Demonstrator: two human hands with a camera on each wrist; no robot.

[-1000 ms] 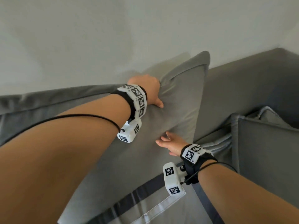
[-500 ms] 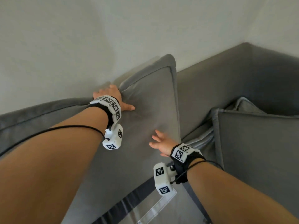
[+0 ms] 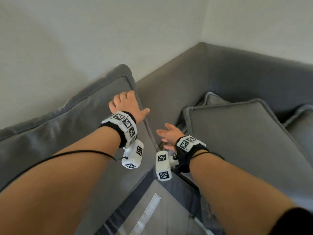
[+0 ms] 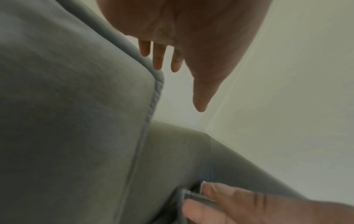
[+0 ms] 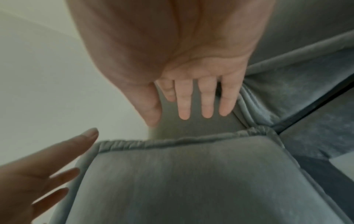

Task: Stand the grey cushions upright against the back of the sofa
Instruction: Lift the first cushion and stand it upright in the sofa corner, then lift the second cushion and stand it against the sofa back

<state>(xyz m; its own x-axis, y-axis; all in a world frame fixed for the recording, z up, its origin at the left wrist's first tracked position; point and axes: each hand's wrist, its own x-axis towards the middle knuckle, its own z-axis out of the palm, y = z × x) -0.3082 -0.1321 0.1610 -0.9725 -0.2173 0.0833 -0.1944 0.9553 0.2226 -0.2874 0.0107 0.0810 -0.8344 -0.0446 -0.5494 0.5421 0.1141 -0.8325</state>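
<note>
One grey cushion point(image 3: 81, 126) stands upright against the sofa back point(image 3: 228, 70) on the left. My left hand point(image 3: 126, 103) hovers at its right edge, and the left wrist view shows its fingers point(image 4: 159, 60) straight and holding nothing. My right hand point(image 3: 166, 133) is spread open in the gap to the right of that cushion, fingers point(image 5: 184, 104) straight. A second grey cushion point(image 3: 237, 143) leans tilted to the right of my right hand. Another cushion point(image 3: 214, 99) pokes out behind it.
A further grey cushion point(image 3: 301, 121) shows at the far right edge. The sofa runs into a corner under white walls point(image 3: 84, 31). On the seat below my wrists lies a grey cover with a dark stripe and a white band point(image 3: 149, 211).
My left hand let go of the cushion's top left edge and moved to its right side. My right hand lifted off the cushion's face. The view swung right toward the sofa corner.
</note>
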